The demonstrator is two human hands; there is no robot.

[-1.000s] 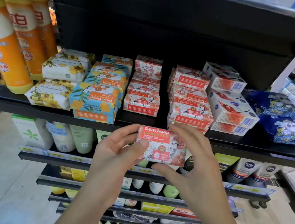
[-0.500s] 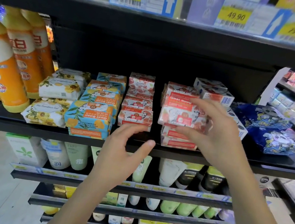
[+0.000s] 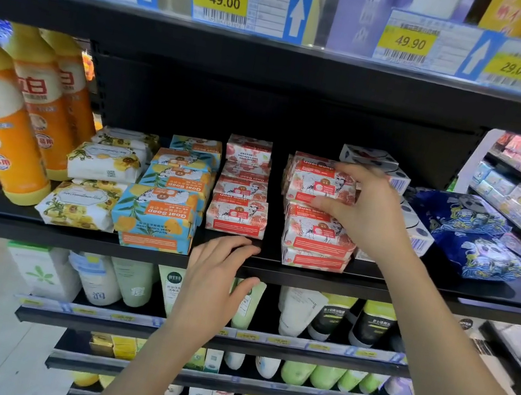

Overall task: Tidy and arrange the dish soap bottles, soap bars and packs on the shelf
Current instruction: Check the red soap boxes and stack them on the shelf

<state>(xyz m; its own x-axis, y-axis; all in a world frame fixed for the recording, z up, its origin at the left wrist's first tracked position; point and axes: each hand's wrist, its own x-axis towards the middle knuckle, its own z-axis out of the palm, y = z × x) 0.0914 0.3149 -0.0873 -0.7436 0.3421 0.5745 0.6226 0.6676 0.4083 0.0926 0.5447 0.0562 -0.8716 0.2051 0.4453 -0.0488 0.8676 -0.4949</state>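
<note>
red goat soap bar (image 3: 322,185): lies on top of the red stack (image 3: 316,238), long axis running left to right along the shelf (image 3: 409,295), printed face tipped to the aisle. right hand (image 3: 366,212) pinches it. left hand (image 3: 216,269), down-left of the stack, lies flat-fingered on the shelf lip. orange bottles (image 3: 4,124) far left of the stack, blue packs (image 3: 475,235) right of it. half a second ago the bar hung in front of the stack, left hand below the lip.
</note>
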